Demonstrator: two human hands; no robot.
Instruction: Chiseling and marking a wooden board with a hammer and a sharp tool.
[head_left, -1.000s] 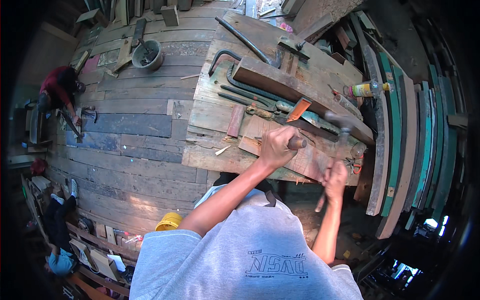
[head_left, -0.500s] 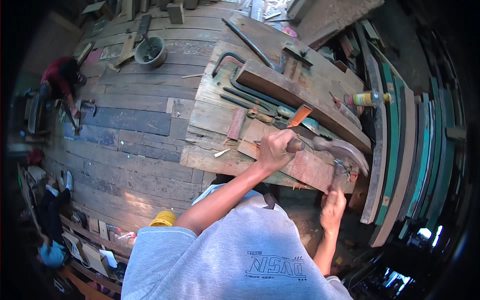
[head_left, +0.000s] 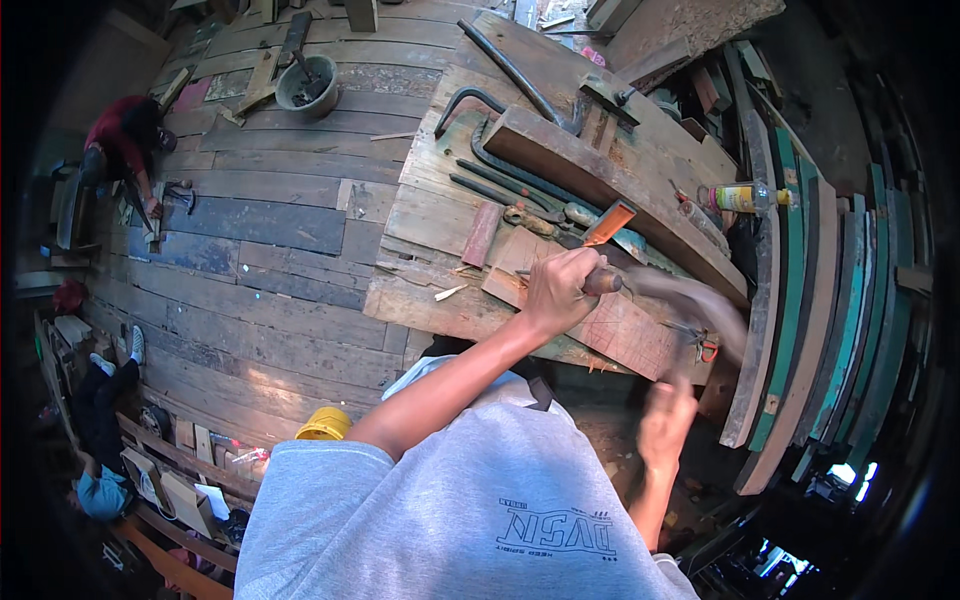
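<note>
My left hand [head_left: 560,295] is closed around a wooden-handled chisel, its round handle butt [head_left: 603,281] sticking out toward the hammer. Most of the chisel is hidden by my fingers; a thin dark tip shows on the far side. Below that hand lies a reddish-brown board [head_left: 625,335] with scribed marks, at the bench's near edge. My right hand [head_left: 667,425], lower right, is closed around the handle of a hammer. The hammer's curved head [head_left: 695,300] is smeared by motion, right of the chisel butt. An orange flat-ended piece [head_left: 610,222] stands just beyond my left hand.
Across the bench [head_left: 425,225] lie a thick beam [head_left: 610,195], dark metal rods, pliers [head_left: 525,205] and a reddish block [head_left: 481,235]. A bottle [head_left: 742,198] lies near stacked planks [head_left: 785,300] at right. A bucket [head_left: 306,87] and a crouching person [head_left: 125,145] are on the plank floor.
The hammer head and right hand are more blurred now, the head swinging slightly. My left hand keeps its grip on the chisel. The whole view has shifted a little.
</note>
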